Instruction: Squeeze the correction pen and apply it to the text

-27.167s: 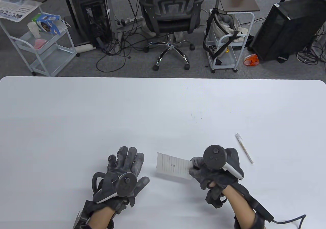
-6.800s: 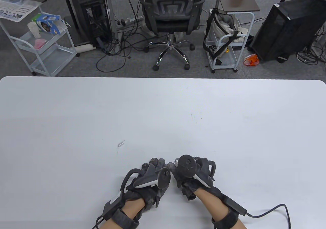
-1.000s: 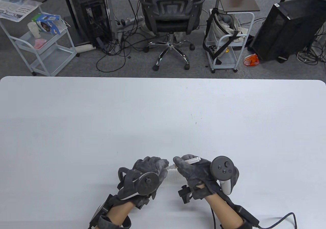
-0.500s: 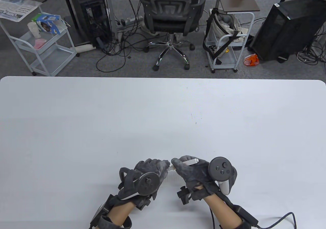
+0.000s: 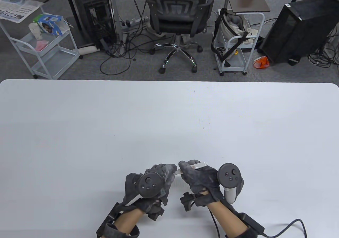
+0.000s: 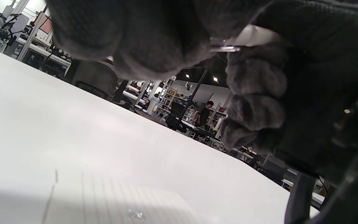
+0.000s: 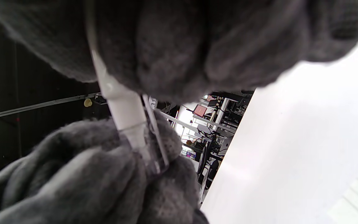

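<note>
My right hand (image 5: 186, 168) grips a white correction pen (image 5: 199, 165) with its tip pointing left, just above the table's front edge. My left hand (image 5: 172, 169) pinches a clear cap (image 7: 152, 149) that sits over the pen's tip; the white barrel (image 7: 123, 107) runs up into my right fingers (image 7: 197, 46). The cap's edge also shows in the left wrist view (image 6: 225, 47). A small lined paper (image 5: 181, 186) lies on the table under and between the hands, mostly hidden. In the left wrist view the paper (image 6: 110, 199) carries a small wet blob (image 6: 135, 214).
The white table (image 5: 169, 121) stretches far beyond the hands. An office chair (image 5: 180, 12), wire carts (image 5: 233, 44) and computer towers (image 5: 299, 28) stand on the floor behind it. A cable (image 5: 288, 226) trails from my right wrist.
My left hand has rolled so that its tracker faces up and sits closer to the pen. My right hand has shifted slightly left. The pen tip stays between the left fingers.
</note>
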`<state>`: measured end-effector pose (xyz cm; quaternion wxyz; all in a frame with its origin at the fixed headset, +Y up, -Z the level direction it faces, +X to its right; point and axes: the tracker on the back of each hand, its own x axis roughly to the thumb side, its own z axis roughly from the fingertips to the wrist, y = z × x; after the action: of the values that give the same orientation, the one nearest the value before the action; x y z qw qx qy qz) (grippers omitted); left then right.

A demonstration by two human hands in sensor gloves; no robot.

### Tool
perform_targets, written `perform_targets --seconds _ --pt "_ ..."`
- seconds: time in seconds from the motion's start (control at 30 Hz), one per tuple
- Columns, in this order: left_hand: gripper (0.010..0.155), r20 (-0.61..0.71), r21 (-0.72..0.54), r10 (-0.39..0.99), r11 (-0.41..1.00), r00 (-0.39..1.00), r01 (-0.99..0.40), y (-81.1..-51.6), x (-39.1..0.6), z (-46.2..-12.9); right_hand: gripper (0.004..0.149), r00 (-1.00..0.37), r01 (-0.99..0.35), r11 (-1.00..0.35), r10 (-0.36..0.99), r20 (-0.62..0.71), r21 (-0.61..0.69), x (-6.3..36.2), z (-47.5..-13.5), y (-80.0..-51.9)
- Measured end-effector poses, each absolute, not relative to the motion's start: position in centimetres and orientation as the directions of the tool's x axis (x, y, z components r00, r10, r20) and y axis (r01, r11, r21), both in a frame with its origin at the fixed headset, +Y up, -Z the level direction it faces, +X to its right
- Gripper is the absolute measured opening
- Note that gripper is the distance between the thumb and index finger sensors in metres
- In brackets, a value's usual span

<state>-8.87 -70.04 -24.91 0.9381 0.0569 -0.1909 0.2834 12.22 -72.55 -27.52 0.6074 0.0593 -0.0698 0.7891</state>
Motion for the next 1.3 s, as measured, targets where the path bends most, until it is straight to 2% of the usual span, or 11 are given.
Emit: perform_targets --seconds 0.2,0.43,0.63,0.73,0.8,0.9,1.03,1.1,1.17,1.3 --pt "0.047 0.450 0.045 0.437 0.860 0.779 -0.508 -69.7 -9.3 -24.7 0.040 -0.270 -0.962 -0.272 0.945 0.186 -0.015 12.3 -27.5 -72.6" --pt "0.048 0.433 0.080 0.330 0.913 0.839 -0.400 -70.6 -8.9 -24.9 0.045 -0.332 -0.942 -0.337 0.931 0.154 0.005 12.5 -27.8 -73.3" --pt "0.048 0.382 0.072 0.287 0.938 0.879 -0.338 -71.2 -9.7 -26.1 0.058 -0.468 -0.883 -0.459 0.855 0.223 -0.093 14.1 -27.9 -71.6" --pt "0.048 0.352 0.054 0.258 0.954 0.899 -0.295 -71.5 -10.0 -26.9 0.067 -0.551 -0.835 -0.540 0.810 0.202 -0.110 15.4 -28.1 -70.8" --pt "0.048 0.336 0.051 0.211 0.969 0.918 -0.241 -71.7 -10.1 -27.4 0.072 -0.617 -0.786 -0.607 0.761 0.201 -0.118 16.2 -28.2 -70.3" --pt "0.048 0.307 0.071 0.114 0.987 0.945 -0.142 -71.6 -10.0 -28.6 0.076 -0.799 -0.600 -0.775 0.575 0.175 -0.196 17.6 -28.3 -69.4" --pt "0.048 0.266 0.109 -0.011 0.994 0.964 -0.019 -70.8 -9.4 -30.6 0.081 -0.977 -0.213 -0.940 0.196 0.089 -0.266 18.8 -28.6 -69.0" --pt "0.048 0.245 0.129 -0.073 0.991 0.967 0.042 -70.2 -9.0 -31.5 0.083 -0.997 -0.082 -0.965 0.076 0.035 -0.251 19.2 -28.9 -69.4" --pt "0.048 0.217 0.133 -0.114 0.987 0.969 0.086 -69.6 -8.5 -32.5 0.083 -0.999 -0.049 -0.975 0.050 0.000 -0.217 19.8 -29.3 -69.9" --pt "0.048 0.166 0.124 -0.188 0.978 0.968 0.168 -68.9 -7.5 -34.6 0.082 -0.993 -0.100 -0.980 0.109 -0.045 -0.170 20.8 -29.7 -70.3"
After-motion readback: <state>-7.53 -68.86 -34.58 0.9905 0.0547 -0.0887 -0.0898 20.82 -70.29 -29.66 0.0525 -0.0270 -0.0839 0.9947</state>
